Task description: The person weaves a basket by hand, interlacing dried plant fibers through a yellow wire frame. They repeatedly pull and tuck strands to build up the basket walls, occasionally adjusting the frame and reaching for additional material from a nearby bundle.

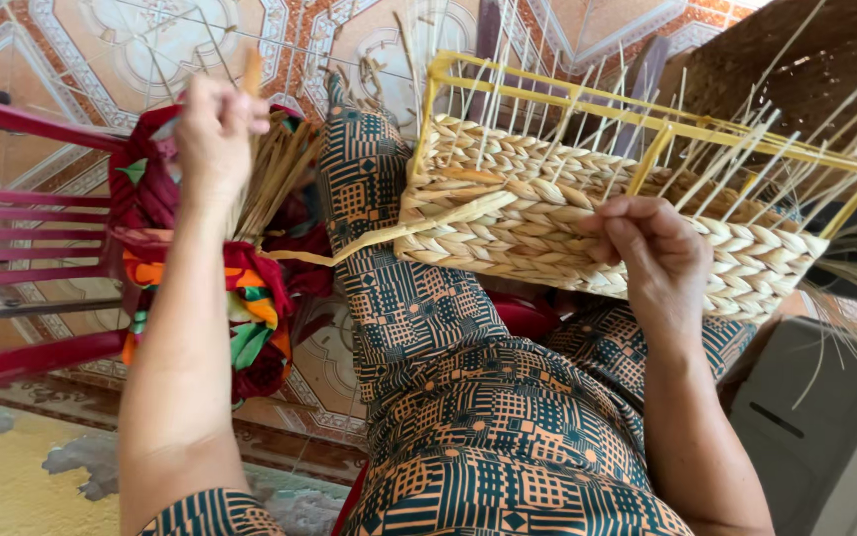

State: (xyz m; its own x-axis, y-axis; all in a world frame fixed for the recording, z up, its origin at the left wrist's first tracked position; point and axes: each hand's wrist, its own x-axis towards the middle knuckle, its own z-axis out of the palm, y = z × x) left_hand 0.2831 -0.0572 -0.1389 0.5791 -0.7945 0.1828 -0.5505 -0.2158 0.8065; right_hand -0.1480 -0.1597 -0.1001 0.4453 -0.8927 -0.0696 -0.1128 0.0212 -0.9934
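A half-woven straw basket (508, 213) on a yellow wire frame (547, 94) rests on my lap, its thin upright stakes sticking out past the weave. My right hand (652, 248) grips the basket's woven near wall. My left hand (215, 124) is raised to the left and pinches a dried straw strand pulled from a bundle of straw strands (274, 179). The bundle lies in a red patterned cloth (250, 298). A loose flat strand (389, 233) trails from the basket's left corner toward the cloth.
A red plastic chair (21, 228) stands at the left and carries the cloth. Patterned floor tiles (150, 40) lie beyond it. A dark woven basket (795, 69) sits at the top right, a grey box (825, 427) at the lower right.
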